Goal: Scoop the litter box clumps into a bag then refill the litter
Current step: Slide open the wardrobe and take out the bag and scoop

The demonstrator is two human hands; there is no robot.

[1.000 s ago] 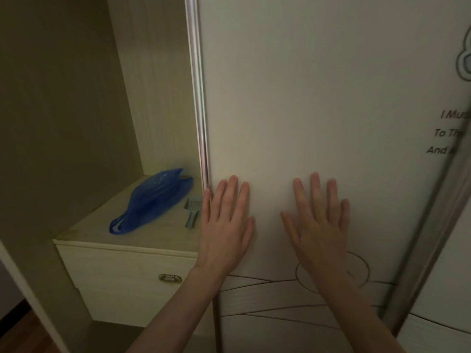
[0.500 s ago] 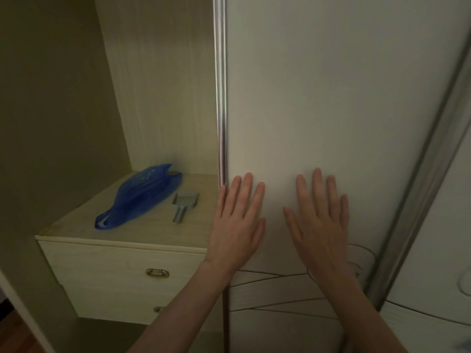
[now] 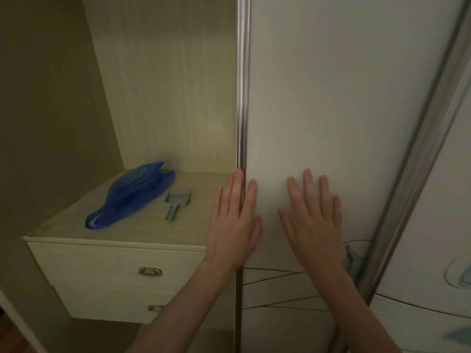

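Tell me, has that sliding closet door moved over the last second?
Yes. The sliding door has gone right: its metal edge now leaves the scoop on the drawer unit fully uncovered, where earlier it half hid it.

One bag (image 3: 132, 193), one scoop (image 3: 175, 203), two hands (image 3: 233, 225).

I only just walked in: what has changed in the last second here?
The sliding door has been pushed further right by the left hand and right hand, uncovering the whole scoop. Both palms stay flat; the blue bag has not been touched.
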